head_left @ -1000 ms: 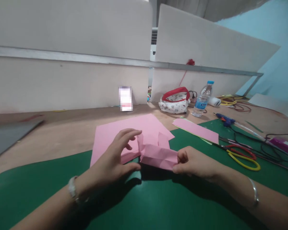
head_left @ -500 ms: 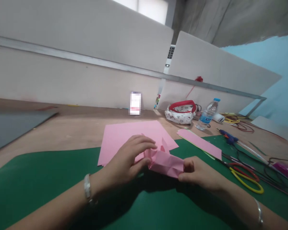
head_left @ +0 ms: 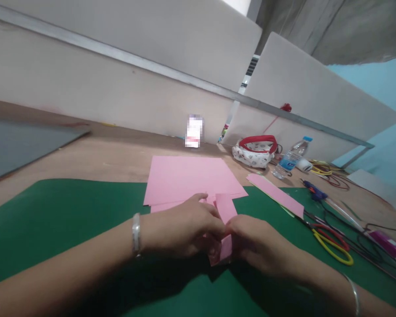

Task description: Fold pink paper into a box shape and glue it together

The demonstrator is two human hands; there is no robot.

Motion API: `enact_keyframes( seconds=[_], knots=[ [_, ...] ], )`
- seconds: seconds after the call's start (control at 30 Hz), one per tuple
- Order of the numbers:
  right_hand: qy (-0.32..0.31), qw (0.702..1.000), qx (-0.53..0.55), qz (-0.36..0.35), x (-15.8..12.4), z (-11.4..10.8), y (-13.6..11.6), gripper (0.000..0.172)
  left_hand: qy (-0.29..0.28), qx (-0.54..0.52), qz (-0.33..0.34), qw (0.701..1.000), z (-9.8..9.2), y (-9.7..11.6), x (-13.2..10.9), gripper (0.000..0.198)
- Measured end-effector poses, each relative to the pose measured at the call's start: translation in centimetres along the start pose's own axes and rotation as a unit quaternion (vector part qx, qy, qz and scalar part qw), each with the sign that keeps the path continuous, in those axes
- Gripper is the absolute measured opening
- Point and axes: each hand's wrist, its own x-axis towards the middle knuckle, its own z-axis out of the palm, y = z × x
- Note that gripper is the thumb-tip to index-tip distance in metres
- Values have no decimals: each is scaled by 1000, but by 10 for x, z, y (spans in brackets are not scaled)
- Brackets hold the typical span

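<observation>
A folded piece of pink paper [head_left: 226, 208] is held between my two hands above the green mat [head_left: 95, 220]. My left hand [head_left: 193, 224] grips it from the left, with the fingers bent over its near part. From the right, my right hand [head_left: 255, 235] closes on the same piece, and the hands nearly meet. Much of the folded paper is hidden behind my fingers. Just beyond my hands lie flat sheets of pink paper [head_left: 188, 176], partly on the mat and partly on the wooden table [head_left: 125, 158].
Right of my hands are a pink paper strip [head_left: 277, 193], scissors [head_left: 333, 246] with red and yellow handles, and a glue gun [head_left: 313, 190]. Behind them stand a water bottle [head_left: 292, 158] and a white pouch [head_left: 254, 154]. A blurred-out upright device [head_left: 194, 131] leans on the partition.
My right hand has moved left towards my left hand. The folded paper has turned from lying sideways to pointing more towards me. The camera view has tilted slightly.
</observation>
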Motion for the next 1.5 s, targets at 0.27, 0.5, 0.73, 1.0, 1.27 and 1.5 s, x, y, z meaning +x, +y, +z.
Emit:
enact_keyframes(
  seconds=[0.27,0.5,0.73,1.0,1.27,1.5],
  knots=[
    [-67,997,-22,-14,12,-4,-21,19,-23,-60,3,998,6,1,0,17],
    [-95,993,-64,-42,14,5,-14,23,-77,-93,-17,993,3,3,-3,20],
    [-89,978,-155,-109,13,6,-23,21,-71,29,-6,997,3,6,0,15],
    [-252,947,-92,-176,23,-12,-25,24,-34,172,14,984,5,3,-1,25],
    [-331,924,-11,-191,38,-18,-25,38,-88,171,22,981,3,-1,0,19],
    [-310,928,-8,-208,42,-21,-30,24,-100,153,18,983,1,2,-4,13]
  ],
)
